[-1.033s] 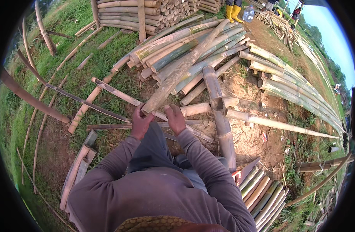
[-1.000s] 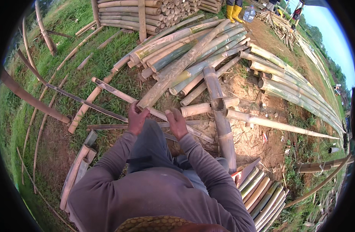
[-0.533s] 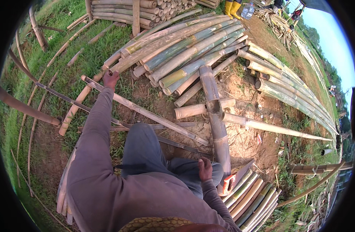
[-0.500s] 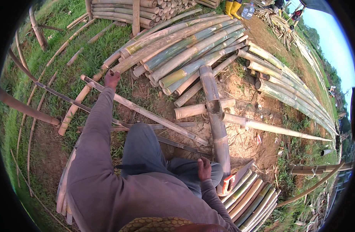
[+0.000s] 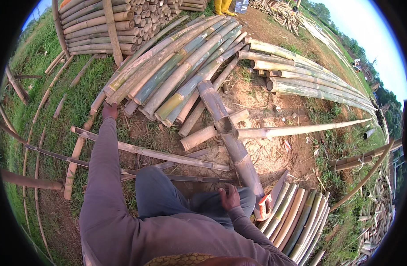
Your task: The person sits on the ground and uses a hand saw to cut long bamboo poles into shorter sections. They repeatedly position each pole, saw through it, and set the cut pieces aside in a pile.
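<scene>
At the far left of the bamboo pile, my left hand (image 5: 109,111) is closed at the near end of a long bamboo pole (image 5: 124,88); the pole's end partly hides its fingers. My right hand (image 5: 230,197) rests by my right thigh, fingers loosely bent and apart, holding nothing. Right of it, a handsaw (image 5: 265,205) with an orange-and-white handle leans by a thick bamboo post (image 5: 244,164). This post lies lengthwise in front of me, with a notch cut in it and a short bamboo crosspiece (image 5: 198,138) beneath. A split bamboo length (image 5: 155,153) lies across the ground before my knees.
More bamboo poles (image 5: 318,84) lie to the right, and cut pieces (image 5: 292,217) sit beside my right leg. A stacked bamboo rack (image 5: 101,31) stands far left. Yellow boots (image 5: 223,6) of another person and a clear water bottle (image 5: 241,6) are at the back.
My left hand has reached farther onto the end of the bamboo pole. My right hand stays by the thigh. The whole view has swung toward the left.
</scene>
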A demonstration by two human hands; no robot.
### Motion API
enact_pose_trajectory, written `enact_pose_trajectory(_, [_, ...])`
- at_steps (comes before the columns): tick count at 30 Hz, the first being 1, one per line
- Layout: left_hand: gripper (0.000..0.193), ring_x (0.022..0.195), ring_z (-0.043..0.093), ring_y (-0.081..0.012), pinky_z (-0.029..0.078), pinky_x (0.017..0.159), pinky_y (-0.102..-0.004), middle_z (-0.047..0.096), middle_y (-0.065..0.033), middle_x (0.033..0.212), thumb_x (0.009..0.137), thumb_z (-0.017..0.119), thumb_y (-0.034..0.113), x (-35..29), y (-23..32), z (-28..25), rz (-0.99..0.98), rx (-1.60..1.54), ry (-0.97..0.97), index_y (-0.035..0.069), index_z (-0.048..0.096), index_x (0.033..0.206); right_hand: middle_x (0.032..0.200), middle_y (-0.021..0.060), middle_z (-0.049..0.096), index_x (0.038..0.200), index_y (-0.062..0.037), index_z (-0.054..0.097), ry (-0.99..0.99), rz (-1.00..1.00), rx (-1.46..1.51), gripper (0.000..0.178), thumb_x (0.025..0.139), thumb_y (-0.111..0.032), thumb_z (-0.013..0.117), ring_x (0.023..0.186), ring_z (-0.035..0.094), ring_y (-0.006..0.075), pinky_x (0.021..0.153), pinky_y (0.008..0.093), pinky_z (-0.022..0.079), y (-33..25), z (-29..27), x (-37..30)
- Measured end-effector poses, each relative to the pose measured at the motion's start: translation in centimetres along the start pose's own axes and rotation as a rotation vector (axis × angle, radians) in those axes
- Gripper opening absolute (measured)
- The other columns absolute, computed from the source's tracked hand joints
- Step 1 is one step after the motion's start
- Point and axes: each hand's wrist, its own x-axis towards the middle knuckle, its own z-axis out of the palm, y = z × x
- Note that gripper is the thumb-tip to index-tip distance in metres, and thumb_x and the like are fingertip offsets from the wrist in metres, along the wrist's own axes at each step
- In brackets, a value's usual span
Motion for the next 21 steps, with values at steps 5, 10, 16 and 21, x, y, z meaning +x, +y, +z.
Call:
enact_pose_trajectory(5, [0.075, 0.134, 0.055, -0.0455, 0.045, 0.113, -0.0535, 0.058, -0.0261, 0.144, 0.09, 0.081, 0.04, -11.4, 5.5, 3.3, 0.432, -0.066, 0.365, 0.006, 0.053, 0.151, 0.146, 0.0105, 0.059, 0.144, -0.0136, 0.058, 0.131, 0.03, -0.477, 0.061, 0.093, -0.045, 0.072, 0.144, 0.047, 0.0354, 0.124, 0.0609, 0.025, 1.0, -3.3, -4.3])
enact_pose_trajectory(10, [0.063, 0.119, 0.064, -0.0382, 0.051, 0.104, -0.0502, 0.068, -0.0186, 0.125, 0.087, 0.085, 0.032, -24.7, 13.3, 9.7, 0.82, -0.26, -0.407, 0.007, 0.061, 0.139, 0.156, 0.0076, 0.052, 0.148, -0.0147, 0.056, 0.16, 0.123, -0.503, 0.067, 0.093, -0.051, 0.07, 0.155, 0.035, 0.0327, 0.129, 0.0605, 0.017, 2.7, -2.9, -5.3])
enact_pose_trajectory(16, [0.088, 0.129, 0.06, -0.0383, 0.049, 0.111, -0.0487, 0.063, -0.0204, 0.137, 0.079, 0.09, 0.042, -39.6, 24.7, 15.3, 1.069, -0.128, -0.783, 0.006, 0.052, 0.15, 0.155, 0.0071, 0.053, 0.145, -0.0145, 0.06, 0.153, 0.163, -0.496, 0.065, 0.094, -0.054, 0.068, 0.153, 0.036, 0.0313, 0.129, 0.0599, 0.017, 2.7, -3.1, -4.7])
enact_pose_trajectory(21, [0.108, 0.139, 0.051, -0.0398, 0.047, 0.113, -0.0527, 0.054, -0.0174, 0.149, 0.076, 0.092, 0.051, -44.2, 30.6, 19.1, 1.005, 0.292, -0.896, 0.012, 0.035, 0.159, 0.152, 0.0072, 0.055, 0.141, -0.0138, 0.063, 0.156, 0.175, -0.503, 0.063, 0.093, -0.053, 0.068, 0.153, 0.036, 0.0316, 0.128, 0.0605, 0.018, 2.7, -3.0, -4.3])
